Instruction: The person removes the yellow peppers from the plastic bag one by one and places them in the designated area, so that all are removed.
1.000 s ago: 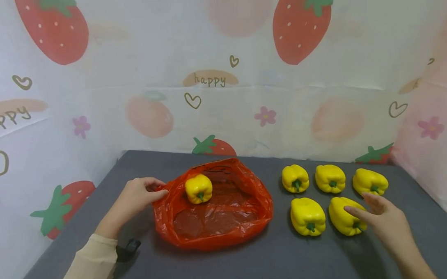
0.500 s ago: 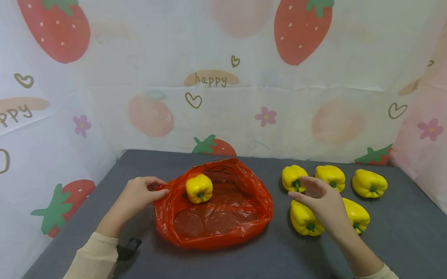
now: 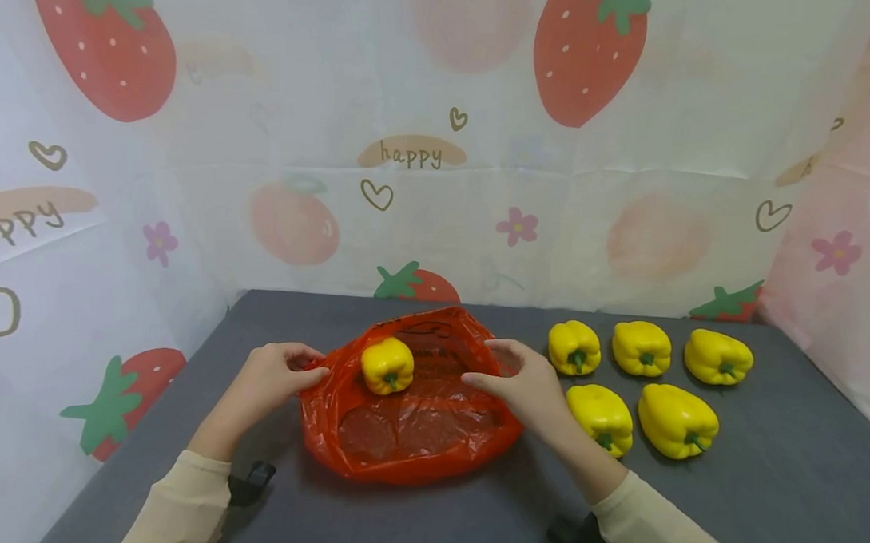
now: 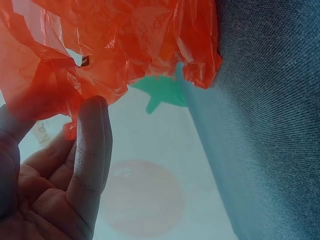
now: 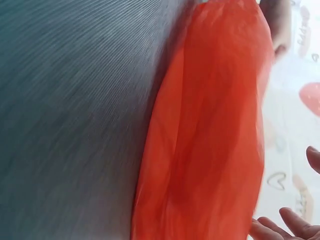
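A red plastic bag (image 3: 413, 470) lies on the grey table with its mouth spread wide. One yellow bell pepper (image 3: 387, 366) sits inside, toward the bag's back left. My left hand (image 3: 266, 383) pinches the left rim, and the left wrist view shows thin red plastic between thumb and fingers (image 4: 90, 140). My right hand (image 3: 529, 390) is over the bag's right rim, thumb and fingers apart, with nothing held between them. In the right wrist view its fingers (image 5: 297, 225) appear spread beyond the bag's red side (image 5: 215, 120).
Several more yellow bell peppers stand to the right in two rows, three behind, including the far right pepper (image 3: 718, 357), and two in front, including the front right pepper (image 3: 678, 421). A strawberry-print sheet (image 3: 432, 192) encloses the table (image 3: 386, 521) at the back and sides.
My right hand has swept left from above the front right pepper, across the other peppers, to the bag's right rim. My left hand still holds the left rim, and the peppers stay put.
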A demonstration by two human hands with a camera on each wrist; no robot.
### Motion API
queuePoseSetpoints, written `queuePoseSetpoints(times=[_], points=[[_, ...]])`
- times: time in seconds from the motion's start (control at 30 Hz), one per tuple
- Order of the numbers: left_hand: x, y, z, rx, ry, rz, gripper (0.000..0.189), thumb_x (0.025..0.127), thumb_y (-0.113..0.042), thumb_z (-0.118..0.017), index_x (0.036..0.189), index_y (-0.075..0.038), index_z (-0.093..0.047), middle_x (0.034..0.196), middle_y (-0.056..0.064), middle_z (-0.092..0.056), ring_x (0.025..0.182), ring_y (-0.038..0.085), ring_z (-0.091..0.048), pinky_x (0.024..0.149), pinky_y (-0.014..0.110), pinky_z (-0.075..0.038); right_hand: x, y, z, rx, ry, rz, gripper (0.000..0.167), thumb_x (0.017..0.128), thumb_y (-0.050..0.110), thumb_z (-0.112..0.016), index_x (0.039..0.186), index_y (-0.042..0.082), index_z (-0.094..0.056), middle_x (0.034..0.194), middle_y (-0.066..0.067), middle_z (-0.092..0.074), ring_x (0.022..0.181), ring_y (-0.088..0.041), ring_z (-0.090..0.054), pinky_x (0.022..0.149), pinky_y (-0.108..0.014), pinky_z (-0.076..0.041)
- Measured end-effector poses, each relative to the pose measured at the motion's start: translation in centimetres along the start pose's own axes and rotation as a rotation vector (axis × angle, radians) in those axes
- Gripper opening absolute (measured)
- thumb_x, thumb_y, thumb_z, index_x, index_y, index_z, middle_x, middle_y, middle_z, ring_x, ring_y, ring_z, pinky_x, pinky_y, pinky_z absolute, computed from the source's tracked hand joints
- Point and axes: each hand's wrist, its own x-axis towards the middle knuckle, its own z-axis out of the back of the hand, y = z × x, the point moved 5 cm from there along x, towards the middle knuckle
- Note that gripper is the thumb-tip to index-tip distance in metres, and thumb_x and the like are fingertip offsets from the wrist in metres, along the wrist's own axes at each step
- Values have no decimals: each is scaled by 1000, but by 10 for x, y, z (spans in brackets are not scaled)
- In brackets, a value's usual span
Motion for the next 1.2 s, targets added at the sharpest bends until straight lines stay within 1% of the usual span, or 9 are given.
queuePoseSetpoints(times=[0.1,0.3,0.43,0.57,0.7,0.83,1.07,1.2], points=[[0,0,-1,-4,3,5,34,92,-29,-70,115,-4,-71,101,10,-73,89,20,-64,76,34,-59,6,5,-16,6,13,14,64,83,36,-81,136,11,-58,144,-11,-57,136,-32,-51,107,-50,-47],[1,-1,-2,0,1,7,34,92,-29,-70,115,-4,-71,101,10,-73,89,20,-63,77,34,-59,20,13,-45,94,31,28,61,81,31,-83,133,10,-60,142,-13,-58,135,-31,-52,110,-47,-45],[2,-1,-1,0,0,2,34,92,-29,-69,115,-5,-71,102,10,-73,90,20,-63,77,34,-59,28,16,-62,75,42,27,62,80,33,-84,133,11,-60,142,-12,-58,134,-30,-53,109,-47,-46],[1,0,-2,8,2,-3,34,92,-30,-69,115,-4,-71,101,10,-73,88,20,-63,75,33,-59,34,16,-77,48,60,10,68,78,39,-84,135,11,-59,143,-13,-56,132,-31,-53,105,-48,-49],[0,0,-2,19,2,-14,35,92,-30,-70,115,-3,-70,101,11,-73,88,20,-63,75,32,-58,39,16,-88,43,58,-5,74,77,39,-84,137,8,-57,142,-14,-57,130,-31,-54,103,-48,-50],[-1,0,-3,21,-1,-15,35,92,-30,-70,115,-3,-71,101,11,-73,88,20,-63,74,33,-58,44,18,-97,57,55,-26,74,77,36,-85,138,5,-55,141,-13,-57,126,-30,-55,102,-46,-51],[1,0,-2,23,-1,-15,34,92,-29,-69,115,-4,-71,101,10,-73,90,21,-63,76,35,-59,51,19,-108,-22,25,-59,76,75,35,-86,138,3,-55,138,-14,-58,114,-29,-60,95,-44,-55],[0,-1,-3,29,2,-26,34,92,-29,-70,115,-3,-71,101,11,-73,90,21,-64,76,35,-59,55,18,-113,-36,19,-74,77,75,36,-86,137,3,-55,133,-14,-61,107,-26,-62,89,-40,-58]])
